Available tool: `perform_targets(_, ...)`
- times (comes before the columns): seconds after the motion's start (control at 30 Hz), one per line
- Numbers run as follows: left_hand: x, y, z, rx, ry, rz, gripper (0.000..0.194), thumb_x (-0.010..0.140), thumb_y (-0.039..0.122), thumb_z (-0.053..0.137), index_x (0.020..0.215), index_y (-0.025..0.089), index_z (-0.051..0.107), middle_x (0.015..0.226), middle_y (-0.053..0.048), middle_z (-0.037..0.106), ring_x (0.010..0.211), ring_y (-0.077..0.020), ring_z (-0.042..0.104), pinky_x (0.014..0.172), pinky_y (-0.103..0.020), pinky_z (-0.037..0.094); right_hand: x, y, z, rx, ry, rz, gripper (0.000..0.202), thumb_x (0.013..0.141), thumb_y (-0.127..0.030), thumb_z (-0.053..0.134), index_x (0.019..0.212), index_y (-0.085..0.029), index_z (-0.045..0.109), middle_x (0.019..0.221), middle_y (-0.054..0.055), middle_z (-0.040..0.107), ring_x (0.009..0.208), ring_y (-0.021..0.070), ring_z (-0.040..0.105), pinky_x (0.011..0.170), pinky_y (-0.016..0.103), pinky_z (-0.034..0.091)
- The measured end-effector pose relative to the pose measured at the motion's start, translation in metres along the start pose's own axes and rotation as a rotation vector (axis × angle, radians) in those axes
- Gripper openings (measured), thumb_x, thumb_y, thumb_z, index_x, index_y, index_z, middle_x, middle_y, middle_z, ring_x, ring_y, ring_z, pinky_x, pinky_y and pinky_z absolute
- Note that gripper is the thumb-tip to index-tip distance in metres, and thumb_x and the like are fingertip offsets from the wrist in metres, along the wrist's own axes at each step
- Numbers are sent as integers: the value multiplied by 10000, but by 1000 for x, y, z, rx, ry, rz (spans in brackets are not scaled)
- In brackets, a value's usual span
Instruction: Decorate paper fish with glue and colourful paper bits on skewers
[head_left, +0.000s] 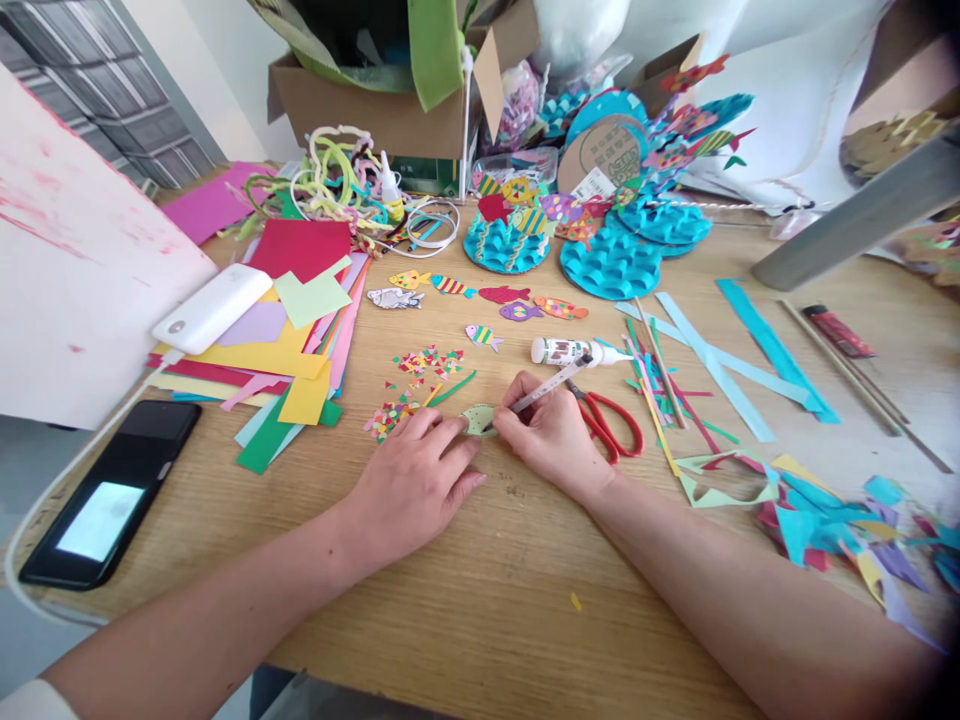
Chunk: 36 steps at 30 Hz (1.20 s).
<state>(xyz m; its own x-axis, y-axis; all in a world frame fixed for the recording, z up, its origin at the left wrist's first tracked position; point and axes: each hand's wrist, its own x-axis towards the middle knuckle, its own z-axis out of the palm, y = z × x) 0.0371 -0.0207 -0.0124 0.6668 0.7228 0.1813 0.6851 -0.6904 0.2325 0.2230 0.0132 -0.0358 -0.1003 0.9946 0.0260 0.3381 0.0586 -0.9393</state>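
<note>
My right hand [551,440] is closed around a white pen [551,385], its tip low over a small light green paper cut-out [478,419]. The cut-out lies flat on the table, its ends partly hidden by my fingers. My left hand [424,460] rests with fingers extended, fingertips on the left edge of the cut-out and thumb apart. Just beyond my left fingers lie tiny coloured paper bits [420,372] and a thin green strip [454,388]. Red-handled scissors [615,415] and a white glue bottle [566,351] lie close to my right hand.
Several paper fish [504,294] lie farther back, before blue egg-tray discs [609,265]. Stacked coloured paper [304,385], a power bank [214,308] and a phone [112,490] are at left. Blue strips [716,365], sticks [844,370] and paper scraps [817,520] lie right.
</note>
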Motion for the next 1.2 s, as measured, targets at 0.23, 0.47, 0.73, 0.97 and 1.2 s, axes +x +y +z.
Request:
perform_targets(0.23,0,-1,0,2,-7,-1,288,942,303,501,1124,148,660,1142,-92,636,1051,-266,490,935,-457,470,0,0,-1,4,4,-12,133,703,-206,569,628,-218,460,516,-58,482,467,90,429,437,220,311)
perform_targets(0.47,1,0,0,7,-9,-2,287,938,304,511,1128,151,661,1143,-91,639,1052,-265,493,937,-456,470,0,0,0,28,-2,-20,129,699,-198,569,628,-217,463,511,-60,480,459,87,425,430,216,303)
perform_targets(0.73,0,0,0,3,-26,-14,283,935,307,513,1124,154,659,1140,-96,633,1067,-268,483,949,-463,460,2,-2,0,90,194,-12,97,718,-232,599,692,-211,508,552,-44,518,476,102,480,454,225,370)
perform_targets(0.97,0,0,0,1,-36,-18,286,939,315,507,1127,157,653,1129,-97,628,1072,-269,480,949,-460,455,4,2,1,48,124,6,84,728,-220,590,695,-211,513,563,-39,541,483,104,499,462,223,386)
perform_targets(1.2,0,1,0,13,-58,-20,359,937,388,496,1151,130,624,1150,-109,597,1070,-277,464,961,-460,438,4,1,0,38,128,8,85,734,-226,589,704,-212,511,559,-39,541,487,108,506,466,223,394)
